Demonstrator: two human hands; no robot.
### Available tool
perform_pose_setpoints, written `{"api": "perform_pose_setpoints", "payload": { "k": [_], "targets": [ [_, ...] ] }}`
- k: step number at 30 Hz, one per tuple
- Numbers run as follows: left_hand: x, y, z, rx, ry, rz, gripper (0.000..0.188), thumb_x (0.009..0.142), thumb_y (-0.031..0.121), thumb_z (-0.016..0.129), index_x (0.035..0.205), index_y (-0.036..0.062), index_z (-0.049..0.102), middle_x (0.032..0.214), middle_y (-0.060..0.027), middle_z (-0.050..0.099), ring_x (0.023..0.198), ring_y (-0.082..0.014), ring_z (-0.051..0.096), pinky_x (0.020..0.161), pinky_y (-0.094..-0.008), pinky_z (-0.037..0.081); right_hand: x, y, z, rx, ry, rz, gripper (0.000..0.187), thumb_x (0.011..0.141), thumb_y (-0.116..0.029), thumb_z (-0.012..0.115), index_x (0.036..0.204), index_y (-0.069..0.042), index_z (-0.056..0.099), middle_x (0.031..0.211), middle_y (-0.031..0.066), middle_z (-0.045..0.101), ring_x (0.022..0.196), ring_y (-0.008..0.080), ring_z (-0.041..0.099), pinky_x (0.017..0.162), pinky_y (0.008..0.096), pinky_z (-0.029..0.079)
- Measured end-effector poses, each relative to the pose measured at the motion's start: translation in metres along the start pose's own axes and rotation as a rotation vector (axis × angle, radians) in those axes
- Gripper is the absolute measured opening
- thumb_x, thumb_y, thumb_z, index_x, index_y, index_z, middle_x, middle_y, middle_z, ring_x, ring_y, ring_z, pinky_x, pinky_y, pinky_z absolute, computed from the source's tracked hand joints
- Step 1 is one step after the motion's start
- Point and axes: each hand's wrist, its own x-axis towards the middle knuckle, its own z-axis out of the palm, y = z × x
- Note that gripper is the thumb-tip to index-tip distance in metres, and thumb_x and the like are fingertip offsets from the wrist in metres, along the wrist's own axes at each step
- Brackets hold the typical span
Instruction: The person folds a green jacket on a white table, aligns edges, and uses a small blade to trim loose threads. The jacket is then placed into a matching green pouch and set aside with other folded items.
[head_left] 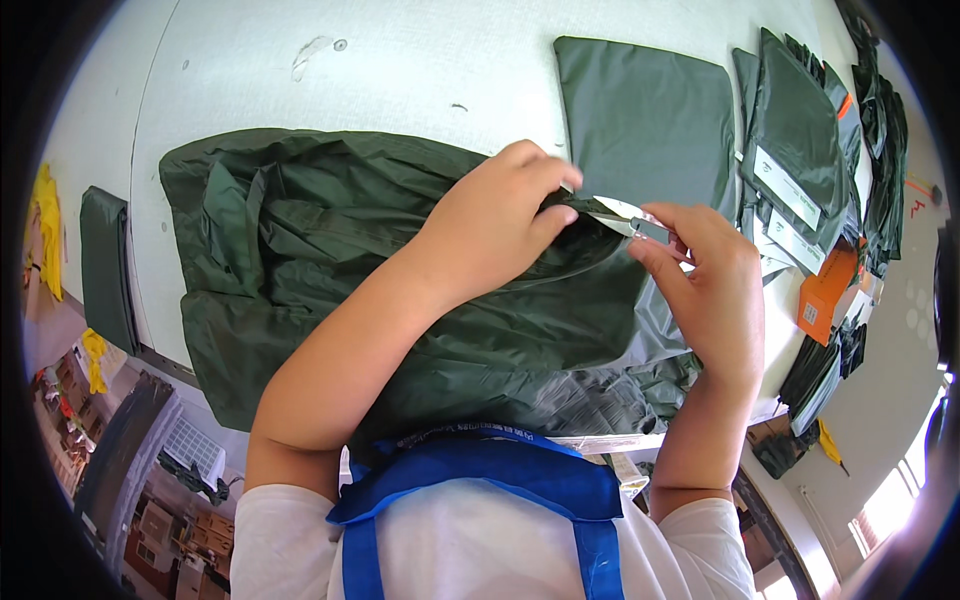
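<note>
White table (420,85), pale top, seam line running down its left part, a round fitting and a scuff near the far edge. Dark green fabric (330,260) spread crumpled across the table's near middle, by the person's body. Left hand (495,210) pinches the fabric's edge between thumb and fingers. Right hand (710,265) grips small metal snips (652,231), blades parted, pointing left at the fabric held by the left hand. Hands near each other, not touching.

Flat folded green piece (645,115) beyond the hands, right of centre. Farther right, pile of green packets (795,130) with white labels (787,187), plus an orange card (828,295). Narrow dark folded bundle (107,270) at left. Yellow cloth (46,230) past the left edge. Room: cluttered floor area lower left, details too small; pale wall (915,300) right, bright window (900,495) lower right.
</note>
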Motion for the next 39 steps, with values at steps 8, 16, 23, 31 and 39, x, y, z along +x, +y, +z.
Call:
{"api": "perform_pose_setpoints", "payload": {
  "k": [8,16,23,31,39],
  "targets": [
    [0.006,-0.003,-0.011,-0.228,-0.109,-0.317,0.006,0.083,0.005,0.067,0.084,-0.0004,0.064,0.079,-0.0034,0.065,0.062,-0.0094,0.055,0.060,-0.0231,0.046,0.000,0.001,-0.002,0.022,-0.011,-0.001,0.023,0.076,-0.011,0.073,0.096,-0.003,0.067,0.078,0.0124,0.062,0.066,0.0252,0.062,0.060,0.0328,0.049],
    [0.015,0.004,-0.031,-0.321,0.148,-0.439,0.014,0.092,0.014,0.059,0.088,0.0004,0.060,0.077,-0.0045,0.063,0.064,-0.0084,0.054,0.060,-0.0239,0.046,0.002,0.008,0.001,0.093,0.090,0.046,0.021,0.080,-0.013,0.072,0.097,-0.001,0.066,0.080,0.0134,0.064,0.068,0.0229,0.062,0.062,0.0309,0.049],
    [-0.006,0.027,-0.010,0.228,-0.220,0.036,0.027,0.078,0.023,0.073,0.089,0.0041,0.058,0.084,-0.0108,0.058,0.079,-0.0266,0.059,0.069,-0.0361,0.048,0.019,0.073,0.021,0.019,0.207,0.332,0.032,0.096,-0.031,0.053,0.109,-0.002,0.051,0.083,0.0187,0.064,0.079,0.0332,0.063,0.070,0.0408,0.048],
    [0.048,0.007,-0.011,0.544,-0.182,0.127,0.013,0.094,0.018,0.051,0.089,0.0058,0.049,0.065,-0.0149,0.058,0.065,-0.0369,0.057,0.056,-0.0459,0.043,-0.031,0.194,0.057,-0.269,0.380,0.483,0.048,0.094,-0.034,0.054,0.128,-0.001,0.046,0.122,0.0211,0.054,0.111,0.0361,0.054,0.094,0.0428,0.042],
    [0.065,-0.006,0.008,0.705,-0.253,-0.009,0.020,0.093,0.023,0.053,0.086,0.0044,0.056,0.072,-0.0130,0.062,0.071,-0.0352,0.060,0.060,-0.0429,0.047,-0.135,0.169,0.015,-0.125,-0.007,0.161,0.065,0.055,-0.009,0.076,0.115,-0.006,0.051,0.113,0.0159,0.053,0.111,0.0362,0.049,0.098,0.0431,0.037]
  ]
}}
